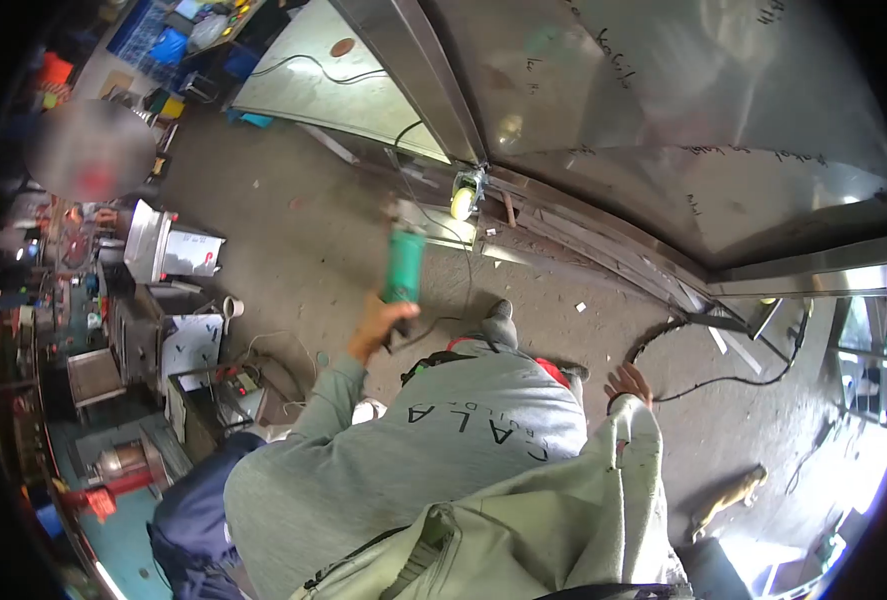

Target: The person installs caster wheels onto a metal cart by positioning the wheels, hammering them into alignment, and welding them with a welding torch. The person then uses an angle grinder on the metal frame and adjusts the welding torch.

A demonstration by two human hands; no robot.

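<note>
My left hand (381, 325), its fingers wrapped round the rear grip, holds a green angle grinder (404, 265). The tool's front end is blurred and points away from me, toward a caster wheel (464, 196) under a large steel frame (563, 225). Whether the grinder touches anything I cannot tell. A dark cable (469, 262) runs across the floor close to it. On the other side, my right hand (628, 382) is held away from my body, empty, with its fingers apart. It is nearest to a black hose (698, 384) on the floor.
Big metal sheets (653, 110) with handwritten marks rise at the upper right. A light panel (318, 80) stands at the top. On the left are a cluttered bench (93, 450), metal boxes (188, 255) and a blurred person (91, 150). A tan animal (728, 500) lies at the lower right.
</note>
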